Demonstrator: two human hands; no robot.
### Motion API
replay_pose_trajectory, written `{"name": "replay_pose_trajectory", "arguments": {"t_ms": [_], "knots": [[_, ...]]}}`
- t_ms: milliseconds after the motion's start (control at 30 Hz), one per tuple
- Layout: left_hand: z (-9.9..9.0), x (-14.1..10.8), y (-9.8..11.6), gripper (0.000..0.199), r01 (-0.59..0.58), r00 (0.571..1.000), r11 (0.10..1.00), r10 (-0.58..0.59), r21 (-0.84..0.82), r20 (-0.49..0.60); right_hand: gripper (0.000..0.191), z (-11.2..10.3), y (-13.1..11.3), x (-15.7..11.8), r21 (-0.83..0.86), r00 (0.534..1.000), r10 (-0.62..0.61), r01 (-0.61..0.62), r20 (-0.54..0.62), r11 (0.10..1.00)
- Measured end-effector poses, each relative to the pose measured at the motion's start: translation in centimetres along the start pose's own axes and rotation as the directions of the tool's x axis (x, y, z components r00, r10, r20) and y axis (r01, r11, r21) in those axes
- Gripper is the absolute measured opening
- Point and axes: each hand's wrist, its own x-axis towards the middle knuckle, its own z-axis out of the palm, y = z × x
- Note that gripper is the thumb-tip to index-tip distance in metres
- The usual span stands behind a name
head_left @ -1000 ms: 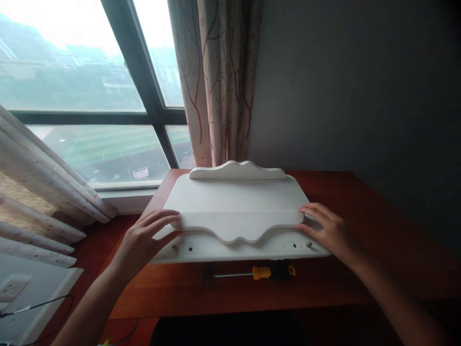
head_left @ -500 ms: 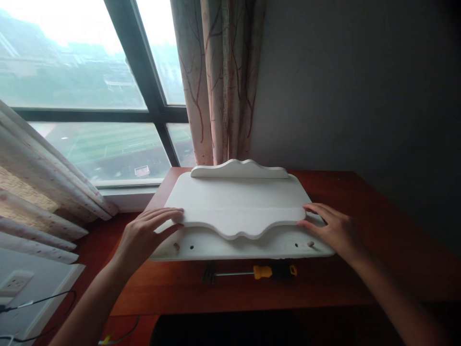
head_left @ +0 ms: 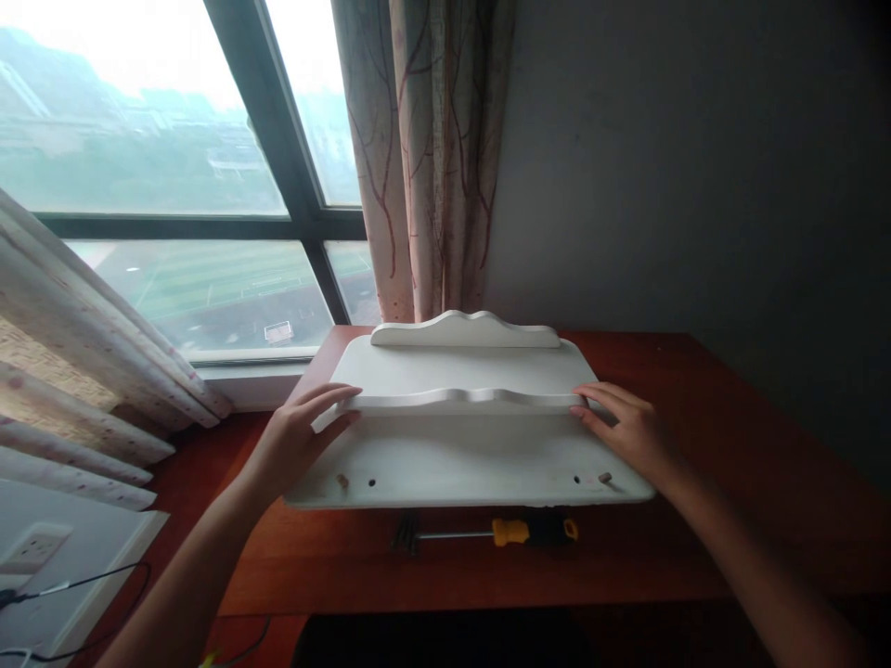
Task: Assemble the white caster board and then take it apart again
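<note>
Between my two hands is a white board with a wavy edge (head_left: pixel 463 403), now seen nearly edge-on above a larger white panel (head_left: pixel 445 464). My left hand (head_left: pixel 303 431) pinches its left end, and my right hand (head_left: pixel 623 422) pinches its right end. The panel lies flat, with a wooden dowel (head_left: pixel 342 482) near its front left corner and another dowel (head_left: pixel 605 478) near the front right. Two dark holes sit just inward of the dowels. A second wavy white board (head_left: pixel 464 330) stands upright along the panel's far edge.
In front of the panel, a yellow and black screwdriver (head_left: pixel 535 532) lies on the reddish wooden table (head_left: pixel 334 566), with several dark screws (head_left: pixel 405 533) at its tip. Behind are a window (head_left: pixel 174 139), a curtain (head_left: pixel 438 158) and a grey wall. Cables hang at lower left.
Both hands have tilted the held wavy board, so its broad face no longer shows and its wavy edge points up. Both hands have shifted slightly away from me.
</note>
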Motion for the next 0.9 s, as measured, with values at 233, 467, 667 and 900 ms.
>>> {"name": "replay_pose_trajectory", "arguments": {"t_ms": [233, 467, 667, 900], "knots": [[0.3, 0.7, -0.1, 0.043, 0.151, 0.989, 0.985, -0.15, -0.078, 0.014, 0.035, 0.2, -0.1, 0.9, 0.178, 0.991, 0.129, -0.132, 0.03, 0.975], [-1.0, 0.9, 0.9, 0.046, 0.4, 0.916, 0.871, -0.382, -0.284, 0.119, 0.045, -1.3, -1.0, 1.2, 0.308, 0.893, 0.386, -0.444, 0.232, 0.841], [-1.9, 0.7, 2.2, 0.045, 0.426, 0.891, 0.883, -0.37, -0.199, 0.263, 0.054, -2.9, -2.1, 1.1, 0.326, 0.809, 0.433, -0.566, 0.398, 0.757], [-2.4, -0.6, 2.4, 0.041, 0.343, 0.914, 0.925, -0.287, -0.167, 0.286, 0.052, -3.7, -2.5, -0.4, 0.277, 0.808, 0.372, -0.527, 0.457, 0.804]]}}
